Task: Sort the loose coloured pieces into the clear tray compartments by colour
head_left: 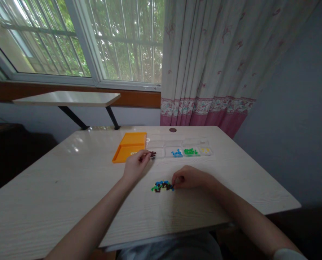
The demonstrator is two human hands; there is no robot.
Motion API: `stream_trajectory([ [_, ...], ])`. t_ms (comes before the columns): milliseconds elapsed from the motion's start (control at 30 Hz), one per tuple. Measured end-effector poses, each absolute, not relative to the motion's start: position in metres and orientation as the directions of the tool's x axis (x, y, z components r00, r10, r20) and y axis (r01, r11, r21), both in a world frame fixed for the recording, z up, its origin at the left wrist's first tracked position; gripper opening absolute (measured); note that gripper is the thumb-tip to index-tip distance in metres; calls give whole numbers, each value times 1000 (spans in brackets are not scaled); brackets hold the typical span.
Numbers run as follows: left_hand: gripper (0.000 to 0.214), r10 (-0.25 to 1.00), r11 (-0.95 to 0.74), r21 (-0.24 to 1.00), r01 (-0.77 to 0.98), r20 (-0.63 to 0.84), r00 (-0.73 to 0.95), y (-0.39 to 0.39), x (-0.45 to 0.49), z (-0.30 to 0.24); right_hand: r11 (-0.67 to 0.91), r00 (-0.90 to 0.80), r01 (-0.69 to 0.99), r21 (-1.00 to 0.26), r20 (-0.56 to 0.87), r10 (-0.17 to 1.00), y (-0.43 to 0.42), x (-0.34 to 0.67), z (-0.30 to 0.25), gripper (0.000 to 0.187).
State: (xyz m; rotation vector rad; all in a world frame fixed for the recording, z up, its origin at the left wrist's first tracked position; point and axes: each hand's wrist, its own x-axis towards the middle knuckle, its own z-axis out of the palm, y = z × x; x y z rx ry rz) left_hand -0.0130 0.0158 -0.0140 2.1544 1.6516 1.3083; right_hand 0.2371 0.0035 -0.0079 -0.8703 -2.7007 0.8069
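Brown pieces (pixel 153 154) at left hand (pixel 136 164), with fingers bent together; right hand (pixel 191 177), fingers curled, at mixed-colour pile (pixel 163 186); for both, impossible to tell any grip.

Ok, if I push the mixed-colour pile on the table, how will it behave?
The pile would probably spread rather than slide as one, since it looks made of many separate bits. Each is likely light, being tiny beside the right hand. Little rolling, I'd guess: several look angular.
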Motion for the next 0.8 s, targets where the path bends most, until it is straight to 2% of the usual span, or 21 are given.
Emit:
stream_trajectory([
  [167,30,916,-172,464,869,401,-32,32,-26,-23,688,-810,489,-537,14,586,6,238,-8,19],
  [333,33,942,-60,412,909,324,-84,34,-27,-21,713,-820,471,-520,42,571,8,241,-10,20],
  [633,32,942,-65,427,902,323,-85,33,-27,-20,711,-804,514,-481,18,594,7,240,-6,18],
  [800,32,919,-202,469,860,395,1,30,-25,-22,697,-785,550,-460,2,620,8,242,-5,17],
])
